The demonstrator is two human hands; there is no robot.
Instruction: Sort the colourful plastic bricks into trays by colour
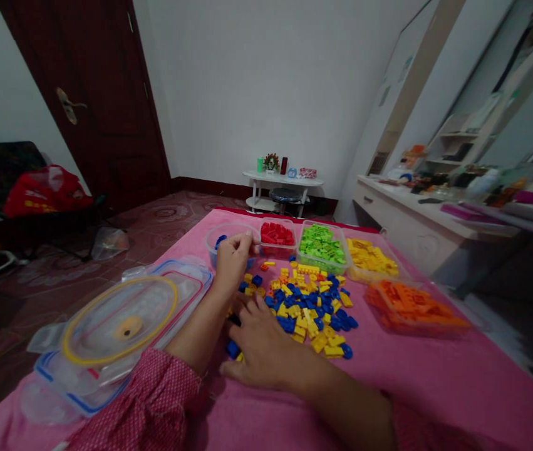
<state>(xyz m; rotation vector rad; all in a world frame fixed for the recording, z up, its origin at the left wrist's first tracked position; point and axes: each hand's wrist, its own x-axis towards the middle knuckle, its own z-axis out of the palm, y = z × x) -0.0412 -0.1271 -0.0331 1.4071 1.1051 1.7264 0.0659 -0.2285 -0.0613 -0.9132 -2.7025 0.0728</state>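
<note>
My left hand [234,257] is raised at the right side of a round clear tub [210,245] with blue pieces in it. Its thumb and fingers are pinched together; anything between them is too small to make out. Lower down, my right hand [266,344] rests palm down at the left edge of a loose pile of blue and yellow toy building bricks [310,307], with some orange ones among them. Its fingers are spread and touch the bricks, and the fingertips are partly hidden.
Clear boxes of red bricks [277,234], green bricks [322,244], yellow bricks [372,257] and orange bricks [411,304] line the far and right side of the pink cloth [435,382]. Stacked clear lids [106,319] lie at left. A cluttered dresser [402,207] stands beyond at right.
</note>
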